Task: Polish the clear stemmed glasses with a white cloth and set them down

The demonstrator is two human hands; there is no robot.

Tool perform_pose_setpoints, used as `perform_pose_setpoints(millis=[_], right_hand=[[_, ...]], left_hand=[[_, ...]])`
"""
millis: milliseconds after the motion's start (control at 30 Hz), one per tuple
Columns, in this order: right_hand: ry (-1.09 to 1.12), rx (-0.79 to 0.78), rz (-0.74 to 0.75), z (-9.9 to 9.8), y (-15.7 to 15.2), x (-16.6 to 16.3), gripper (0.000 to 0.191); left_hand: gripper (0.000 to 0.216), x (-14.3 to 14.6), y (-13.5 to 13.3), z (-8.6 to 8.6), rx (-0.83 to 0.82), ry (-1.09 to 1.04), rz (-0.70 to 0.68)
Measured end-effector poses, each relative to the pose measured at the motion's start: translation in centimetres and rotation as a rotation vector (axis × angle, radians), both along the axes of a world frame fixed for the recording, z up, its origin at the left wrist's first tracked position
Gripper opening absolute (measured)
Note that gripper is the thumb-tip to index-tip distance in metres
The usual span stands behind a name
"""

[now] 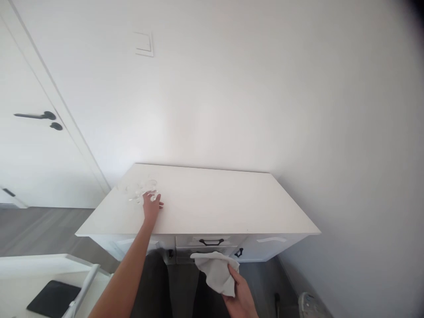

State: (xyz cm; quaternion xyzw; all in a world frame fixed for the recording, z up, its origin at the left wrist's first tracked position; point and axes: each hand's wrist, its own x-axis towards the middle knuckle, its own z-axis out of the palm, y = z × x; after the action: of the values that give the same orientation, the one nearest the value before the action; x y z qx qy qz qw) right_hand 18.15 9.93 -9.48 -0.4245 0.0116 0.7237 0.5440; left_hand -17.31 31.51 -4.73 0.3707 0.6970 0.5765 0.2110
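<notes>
On the left part of the white cabinet top (215, 198) are clear, shiny patches (137, 190), like spilled liquid or clear glass; I cannot tell which. My left hand (152, 206) reaches over to their near edge, with fingers apart and the fingertips among the shine. Nothing solid shows in that hand. Down in front of the cabinet, my right hand (240, 293) grips a light grey cloth (217, 274) between thumb and fingers. The cloth hangs loosely bunched, below the level of the top and in front of the drawers.
The cabinet front has dark handles (211, 242). Behind it rises a white wall with a switch plate (144, 44). At left are a white door with a black handle (35, 115) and a white piece of furniture with a black flat pad (53, 299). A transparent object (309, 304) stands lower right.
</notes>
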Motion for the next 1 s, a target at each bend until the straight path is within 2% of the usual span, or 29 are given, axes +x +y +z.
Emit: perform_pose_setpoints(millis=[133,200,267,333,400,500,567,667,700,767,833,933,967,1000], right_hand=[[-0.096,-0.041,-0.054,-1.8,-0.1,-0.3,0.055],[-0.141,-0.077,-0.111,-2.6,-0.2,-0.2,0.057],[-0.145,-0.087,-0.154,-2.5,0.1,0.0,0.056],[-0.143,-0.072,-0.204,-1.1,1.0,-0.2,0.052],[-0.175,-0.005,-0.275,1.5,2.2,-1.0,0.049],[-0.33,0.208,-0.333,5.9,3.6,-4.1,0.052],[-0.545,0.312,-0.247,8.1,3.5,-6.9,0.051],[-0.892,0.624,0.173,9.7,1.4,-11.2,0.045],[-0.949,0.736,0.309,10.0,0.4,-12.3,0.043],[-0.996,0.879,0.486,10.3,-1.8,-14.0,0.041],[-0.97,0.904,0.627,10.4,-3.7,-14.9,0.038],[-0.807,0.888,0.824,10.3,-5.0,-15.3,0.027],[-0.744,0.841,0.792,10.2,-5.0,-15.3,0.026],[-0.689,0.762,0.679,10.0,-4.8,-15.2,0.028]], left_hand=[[0.036,0.7,-0.1,1.3,0.03,0.001,-0.078],[0.035,1.8,-1.9,1.8,0.034,0.033,-0.152],[0.032,3.4,-5.1,1.9,0.012,0.084,-0.252],[0.031,5.2,-9.3,1.7,-0.037,0.157,-0.373],[0.029,6.6,-13.5,1.4,-0.101,0.25,-0.497],[0.025,7.0,-18.1,1.3,-0.206,0.365,-0.599],[0.021,6.0,-19.9,1.5,-0.275,0.42,-0.647],[0.016,3.3,-21.3,2.1,-0.375,0.488,-0.672],[0.016,2.5,-21.7,2.3,-0.4,0.513,-0.675],[0.016,0.9,-22.6,2.6,-0.441,0.563,-0.679],[0.014,-0.1,-23.5,2.7,-0.48,0.61,-0.683],[0.011,-1.0,-24.5,3.0,-0.52,0.666,-0.696],[0.012,-1.3,-24.7,3.2,-0.528,0.677,-0.692],[0.013,-1.6,-24.9,3.3,-0.535,0.685,-0.68]])
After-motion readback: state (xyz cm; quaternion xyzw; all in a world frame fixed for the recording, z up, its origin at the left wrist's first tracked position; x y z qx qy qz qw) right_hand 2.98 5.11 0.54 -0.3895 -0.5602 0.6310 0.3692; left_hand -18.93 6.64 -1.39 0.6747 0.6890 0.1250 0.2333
